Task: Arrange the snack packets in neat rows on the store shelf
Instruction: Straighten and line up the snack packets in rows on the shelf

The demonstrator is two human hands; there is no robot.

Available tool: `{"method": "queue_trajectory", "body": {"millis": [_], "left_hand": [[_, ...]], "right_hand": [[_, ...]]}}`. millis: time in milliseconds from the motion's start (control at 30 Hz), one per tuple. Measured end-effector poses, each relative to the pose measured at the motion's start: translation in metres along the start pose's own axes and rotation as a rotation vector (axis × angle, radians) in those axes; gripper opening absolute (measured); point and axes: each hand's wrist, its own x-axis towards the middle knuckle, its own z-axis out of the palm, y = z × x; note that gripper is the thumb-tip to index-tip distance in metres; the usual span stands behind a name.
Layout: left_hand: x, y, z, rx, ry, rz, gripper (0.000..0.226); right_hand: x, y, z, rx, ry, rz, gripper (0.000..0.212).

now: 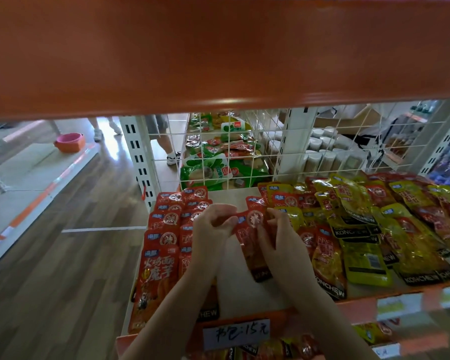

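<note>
Held packet: we see one red foil packet [253,237], glossy and crinkled, a long flat rectangle with a white round emblem near its top and a dark band at its foot; it hangs over the bare middle of the shelf, between both hands.
Left hand [211,227]: we note fingers curled, thumb and fingertips pinching the packet's upper left corner.
Right hand [281,235]: fingers curled round the packet's right edge, thumb across its face.
Shelf board [234,289]: pale, smooth, matte; we find bare board under the hands, with an orange front lip.
Red rows [166,229]: at 9 o'clock of the hands, shiny red packets overlap like tiles in two columns; the nearest carries large Chinese characters we cannot read with confidence.
Yellow heap [361,224]: at 3 o'clock, crumpled yellow and red foil packets lie loose and crossed; black bands read "KONCHEW".
Price tag [235,333]: at 6 o'clock on the lip, a white slip, handwritten, ending "15元".
Wire grid [244,152]: at 12 o'clock, a thin white mesh backs the shelf; green packs [208,170] show through it.
Upper shelf [218,53]: a broad orange metal edge, smooth, blurred.
Floor [63,242]: at 8 o'clock, wood-grain planks, glossy.
</note>
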Motion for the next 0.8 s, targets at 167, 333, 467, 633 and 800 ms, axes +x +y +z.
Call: {"method": "queue_trajectory", "body": {"millis": [167, 333, 467, 633, 800], "left_hand": [[0.003, 0.004, -0.005, -0.178, 0.126, -0.062, 0.011], [0.019, 0.003, -0.013, 0.033, 0.075, -0.043, 0.016], [0.038, 0.003, -0.014, 0.519, -0.012, 0.101, 0.025], [0.055, -0.014, -0.015, 0.923, -0.047, 0.245, 0.028], [0.062, -0.028, -0.018, 1.157, -0.215, 0.116, 0.032]], "right_hand": [[-0.001, -0.004, -0.004, 0.195, -0.042, -0.084, 0.043], [0.014, -0.014, -0.006, 0.277, -0.061, -0.064, 0.021], [0.045, -0.019, 0.007, 0.172, -0.096, -0.035, 0.028], [0.072, -0.018, 0.039, 0.019, -0.157, -0.017, 0.025], [0.08, -0.015, 0.054, -0.051, -0.188, 0.034, 0.028]]}}
